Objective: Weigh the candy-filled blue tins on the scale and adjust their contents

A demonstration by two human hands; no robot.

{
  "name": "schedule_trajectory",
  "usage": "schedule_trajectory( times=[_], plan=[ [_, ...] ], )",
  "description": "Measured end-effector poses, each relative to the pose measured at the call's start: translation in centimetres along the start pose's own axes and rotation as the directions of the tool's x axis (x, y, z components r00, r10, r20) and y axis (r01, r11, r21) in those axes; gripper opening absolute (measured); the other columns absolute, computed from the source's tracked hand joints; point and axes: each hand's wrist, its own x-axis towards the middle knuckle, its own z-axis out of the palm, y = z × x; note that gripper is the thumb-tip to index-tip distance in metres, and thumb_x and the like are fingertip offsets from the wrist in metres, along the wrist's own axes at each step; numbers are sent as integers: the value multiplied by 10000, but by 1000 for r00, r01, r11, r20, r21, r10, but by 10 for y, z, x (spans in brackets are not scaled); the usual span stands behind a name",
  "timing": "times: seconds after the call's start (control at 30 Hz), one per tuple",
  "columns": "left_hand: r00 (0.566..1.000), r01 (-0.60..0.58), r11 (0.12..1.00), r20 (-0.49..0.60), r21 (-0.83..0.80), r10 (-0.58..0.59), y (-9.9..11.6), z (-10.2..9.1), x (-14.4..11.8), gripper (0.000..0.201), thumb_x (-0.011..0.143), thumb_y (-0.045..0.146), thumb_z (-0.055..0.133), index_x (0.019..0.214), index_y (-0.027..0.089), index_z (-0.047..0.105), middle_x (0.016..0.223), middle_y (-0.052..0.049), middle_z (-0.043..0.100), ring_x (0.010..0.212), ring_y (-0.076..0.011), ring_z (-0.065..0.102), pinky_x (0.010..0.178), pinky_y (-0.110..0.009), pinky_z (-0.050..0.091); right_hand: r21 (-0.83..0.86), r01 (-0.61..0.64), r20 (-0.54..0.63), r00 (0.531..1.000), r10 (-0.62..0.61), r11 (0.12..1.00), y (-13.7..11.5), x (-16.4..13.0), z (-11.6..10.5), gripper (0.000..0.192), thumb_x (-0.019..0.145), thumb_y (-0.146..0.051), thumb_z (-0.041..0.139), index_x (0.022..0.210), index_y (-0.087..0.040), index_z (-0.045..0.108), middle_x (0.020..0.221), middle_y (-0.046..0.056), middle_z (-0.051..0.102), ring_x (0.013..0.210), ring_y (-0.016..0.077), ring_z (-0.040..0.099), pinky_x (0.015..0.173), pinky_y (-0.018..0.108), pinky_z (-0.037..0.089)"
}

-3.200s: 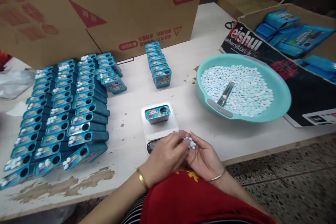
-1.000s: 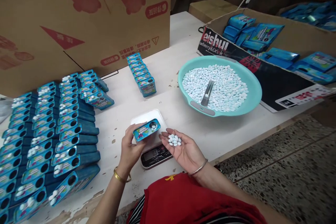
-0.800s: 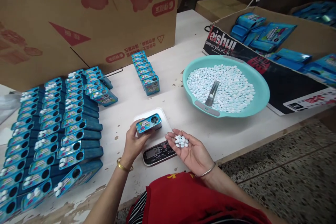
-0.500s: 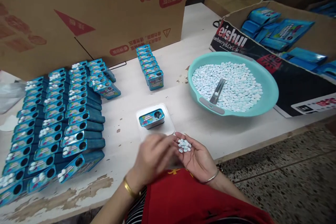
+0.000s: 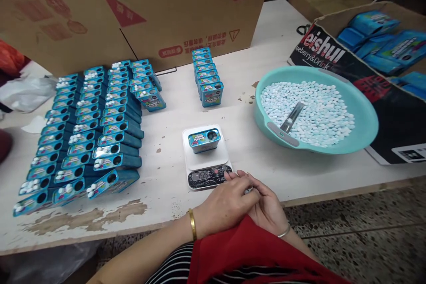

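My left hand, with a gold bracelet at the wrist, lies over my right palm, its fingers bent and closed together. What they pinch is hidden. My right hand is cupped palm up beneath it, holding small white candies, mostly covered now. Just beyond the fingertips a digital scale shows digits on its display. On its platform rests a blue candy tin, its round opening facing up with candies visible inside.
A turquoise basin of white candies holds a metal scoop. Rows of blue tins with candies on top stand left; a shorter row stands behind the scale. Beyond are a cardboard box and an open carton of tins.
My left hand has moved right onto my right palm, covering most of the candies. The scale's display has come into view. The camera view has shifted, moving the tins and basin rightward in the picture.
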Motion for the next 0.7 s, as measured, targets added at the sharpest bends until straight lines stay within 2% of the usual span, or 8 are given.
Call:
schedule_trajectory(
  times=[0.17,0.3,0.37,0.47,0.53,0.57,0.63,0.7],
  plan=[
    [1000,19,999,11,-29,-19,-1,-2,-1,233,927,149,333,875,132,559,877,-68,565,765,-157,490,632,-265,420,-40,-2,51,999,4,999,3,1,3,160,811,-199,579,870,-164,723,921,62,750,1067,196,645,970,357,501],
    [998,65,993,7,-100,-64,-3,-1,-2,207,924,181,354,897,142,556,917,-79,565,802,-167,503,659,-275,448,-44,-2,57,998,4,999,3,2,6,140,805,-187,589,845,-151,717,922,66,750,1026,193,661,922,325,528],
    [997,76,982,-14,-175,-80,-5,-4,-2,171,915,181,386,916,143,553,943,-85,562,832,-169,519,693,-285,472,-24,1,55,998,0,1000,2,5,7,139,808,-165,581,851,-138,710,900,62,752,939,176,687,843,284,561],
    [988,83,949,-100,-304,-118,-13,-17,0,140,904,165,450,1008,140,540,991,-92,549,880,-158,541,748,-279,499,15,-4,83,997,3,1000,1,13,14,118,812,-132,576,830,-142,692,774,22,746,695,125,695,647,213,580],
    [963,100,938,-204,-331,-174,-24,-33,5,176,899,147,481,1069,152,526,999,-82,537,889,-142,546,752,-261,506,49,5,94,995,-9,999,0,17,22,117,818,-122,570,793,-140,683,714,13,736,620,109,682,607,198,573],
    [942,115,941,-266,-319,-205,-31,-42,8,188,895,140,495,1079,161,524,996,-75,532,877,-134,547,741,-254,508,61,9,93,996,-14,998,0,18,27,123,823,-126,563,790,-131,682,724,27,740,643,116,692,639,210,578],
    [886,160,951,-387,-263,-256,-45,-59,15,179,881,132,524,1055,174,539,977,-59,526,819,-118,543,703,-246,506,62,9,89,996,-15,998,0,20,37,139,829,-146,555,807,-103,686,804,84,751,772,157,715,766,263,577],
    [848,208,957,-450,-202,-280,-58,-72,21,144,869,138,551,1008,173,558,947,-45,528,755,-103,528,666,-240,496,46,2,90,996,-6,999,0,19,43,145,818,-162,568,827,-79,687,877,133,748,897,204,708,873,313,548]
  ],
)
